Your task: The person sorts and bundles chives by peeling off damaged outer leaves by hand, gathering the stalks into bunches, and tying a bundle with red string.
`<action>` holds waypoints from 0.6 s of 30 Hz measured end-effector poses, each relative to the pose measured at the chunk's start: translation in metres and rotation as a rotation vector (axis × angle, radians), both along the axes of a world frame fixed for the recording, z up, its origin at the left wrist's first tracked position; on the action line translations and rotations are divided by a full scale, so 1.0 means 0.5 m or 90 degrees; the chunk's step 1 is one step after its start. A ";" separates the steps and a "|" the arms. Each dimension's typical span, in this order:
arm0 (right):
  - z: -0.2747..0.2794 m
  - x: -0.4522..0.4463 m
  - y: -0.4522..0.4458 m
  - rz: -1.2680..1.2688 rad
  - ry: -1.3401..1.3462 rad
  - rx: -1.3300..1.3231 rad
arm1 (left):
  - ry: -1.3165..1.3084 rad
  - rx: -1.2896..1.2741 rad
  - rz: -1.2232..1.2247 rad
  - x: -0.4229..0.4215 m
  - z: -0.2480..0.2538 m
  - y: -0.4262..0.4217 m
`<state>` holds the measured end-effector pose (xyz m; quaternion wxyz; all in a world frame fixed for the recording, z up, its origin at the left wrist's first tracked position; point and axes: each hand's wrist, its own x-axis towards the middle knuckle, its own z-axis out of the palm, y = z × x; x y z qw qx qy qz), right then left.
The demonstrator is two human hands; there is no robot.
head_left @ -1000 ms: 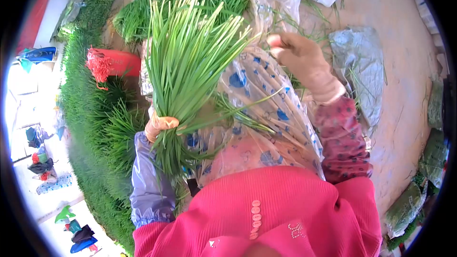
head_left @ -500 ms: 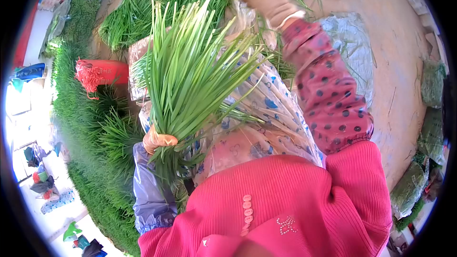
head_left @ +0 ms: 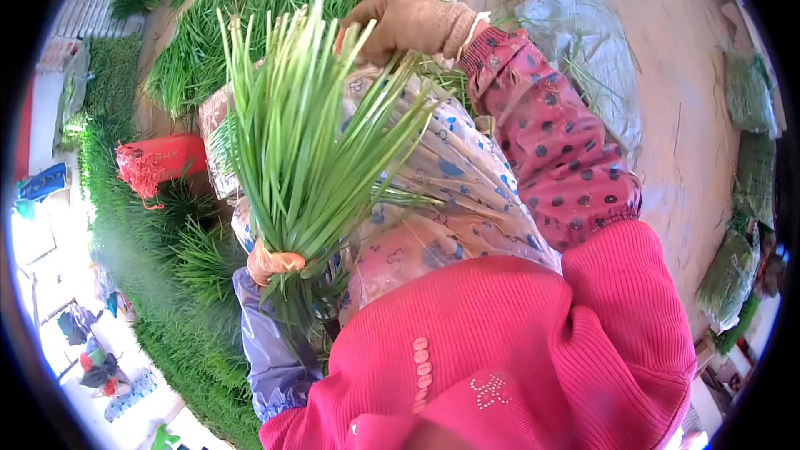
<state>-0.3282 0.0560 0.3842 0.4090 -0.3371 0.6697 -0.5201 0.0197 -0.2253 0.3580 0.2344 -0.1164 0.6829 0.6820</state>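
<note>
My left hand (head_left: 275, 263), in an orange-tan glove, is closed around the leafy lower part of a bunch of garlic chives (head_left: 304, 150). The pale cut ends fan out upward, away from my body. My right hand (head_left: 404, 27), in a brown glove, is at the upper right of the bunch, beside the pale ends. Its fingers bend toward the stems, and their tips are partly hidden behind them. Below the bunch, a clear plastic apron with blue prints (head_left: 450, 167) covers my lap. A few loose blades (head_left: 408, 197) stick out to the right.
A large heap of chives (head_left: 187, 367) runs along my left, and another pile (head_left: 250, 25) lies ahead. A red bundle (head_left: 162, 158) rests at the left. Plastic sheeting (head_left: 583, 58) lies on the floor at right. Bagged greens (head_left: 750, 92) line the far right.
My right hand has come down and left, from beyond the bunch to beside its pale ends. My left hand keeps its grip on the chives. The view has shifted slightly.
</note>
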 end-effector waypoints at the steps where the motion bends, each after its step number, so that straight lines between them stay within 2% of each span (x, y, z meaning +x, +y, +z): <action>1: -0.008 -0.009 0.008 -0.001 -0.003 0.001 | 0.040 -0.059 -0.035 0.016 -0.015 -0.016; 4: -0.040 -0.064 0.056 -0.210 -0.161 -0.058 | 0.096 -0.098 -0.071 0.040 -0.040 -0.036; 5: -0.083 -0.093 0.078 -0.158 -0.179 -0.120 | 0.290 -0.284 -0.109 0.090 -0.114 -0.085; 6: -0.091 -0.088 0.075 -0.156 -0.177 -0.119 | 0.387 -0.373 -0.134 0.106 -0.131 -0.114; 7: -0.094 -0.079 0.074 -0.088 -0.086 -0.107 | 0.484 -0.470 -0.145 0.114 -0.141 -0.136; 8: -0.103 -0.064 0.076 -0.023 0.004 -0.094 | 0.299 -0.390 -0.160 0.124 -0.145 -0.162; 9: -0.124 -0.040 0.061 -0.025 0.005 -0.146 | 0.205 -0.344 -0.171 0.119 -0.142 -0.160; 10: -0.090 -0.013 0.058 -0.027 0.000 -0.144 | 0.110 -0.304 -0.177 0.114 -0.140 -0.159; 11: -0.052 0.010 0.059 0.017 -0.017 -0.063 | 0.085 -0.316 -0.185 0.129 -0.157 -0.166; 12: -0.024 0.027 0.058 0.068 -0.038 0.015 | 0.120 -0.358 -0.216 0.149 -0.194 -0.190; 13: -0.030 0.023 0.048 0.044 -0.043 0.035 | 0.181 -0.421 -0.260 0.185 -0.235 -0.221; 15: -0.066 0.005 0.030 -0.094 0.054 -0.003 | 0.327 -0.565 -0.365 0.253 -0.305 -0.282; 16: -0.093 -0.021 0.020 -0.114 0.040 -0.003 | 0.399 -0.616 -0.392 0.269 -0.325 -0.307; 17: -0.102 -0.046 0.014 -0.179 -0.147 -0.103 | 0.492 -0.675 -0.326 0.254 -0.337 -0.303; 18: -0.080 -0.047 0.029 -0.277 -0.113 -0.056 | 0.404 -0.619 -0.303 0.248 -0.310 -0.287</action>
